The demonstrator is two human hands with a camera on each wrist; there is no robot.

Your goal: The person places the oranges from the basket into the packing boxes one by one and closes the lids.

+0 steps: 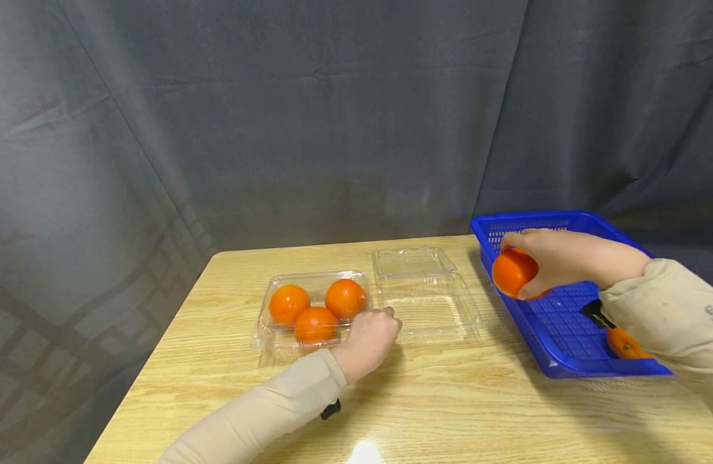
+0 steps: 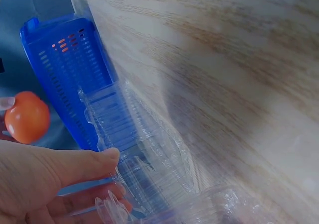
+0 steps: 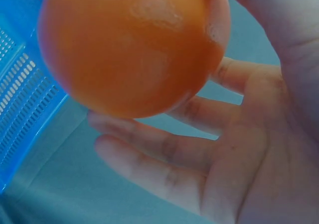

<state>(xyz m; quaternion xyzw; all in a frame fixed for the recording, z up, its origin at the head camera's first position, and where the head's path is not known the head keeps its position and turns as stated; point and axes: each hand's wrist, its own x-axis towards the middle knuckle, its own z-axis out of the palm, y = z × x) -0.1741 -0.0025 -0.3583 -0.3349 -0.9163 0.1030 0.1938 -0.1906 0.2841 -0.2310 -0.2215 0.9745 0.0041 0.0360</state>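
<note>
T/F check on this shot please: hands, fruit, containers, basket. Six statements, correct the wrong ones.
1. The right hand holds a round, glossy orange fruit. True.
2. The left-hand clear plastic container in the head view holds five fruits. False: the container holds three.
3. The second clear plastic container, to its right, holds no fruit. True.
4. The blue plastic basket with slotted walls stands left of both containers in the head view. False: the basket is right of both.
5. An orange-coloured fruit lies in the basket. True.
6. The left hand is inside the basket. False: the left hand is by the near right corner of the filled container.
</note>
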